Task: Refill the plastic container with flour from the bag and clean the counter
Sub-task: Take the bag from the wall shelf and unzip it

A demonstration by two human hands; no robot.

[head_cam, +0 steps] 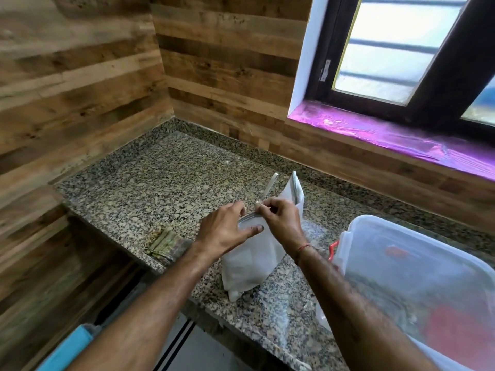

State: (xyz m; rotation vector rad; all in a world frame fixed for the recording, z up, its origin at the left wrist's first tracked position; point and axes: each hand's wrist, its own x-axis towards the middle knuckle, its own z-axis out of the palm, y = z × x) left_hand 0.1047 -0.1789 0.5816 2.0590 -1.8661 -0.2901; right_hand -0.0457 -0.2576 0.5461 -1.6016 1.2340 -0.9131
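A white flour bag (249,261) stands on the speckled granite counter (166,180) near its front edge. My left hand (227,228) holds the bag's top edge, thumb pressed on its front. My right hand (281,215) pinches the top edge beside it, and a metal spoon handle (269,187) sticks up behind the fingers. A folded white flap (294,191) rises at the bag's far corner. The clear plastic container (417,266) with a red clip (333,250) stands to the right; its inside is hazy.
A folded greenish cloth (167,243) lies on the counter's left front edge. Wood-panel walls close the corner at left and back. A window with a purple-covered sill (388,135) sits at the upper right. A blue object (67,349) shows at the lower left.
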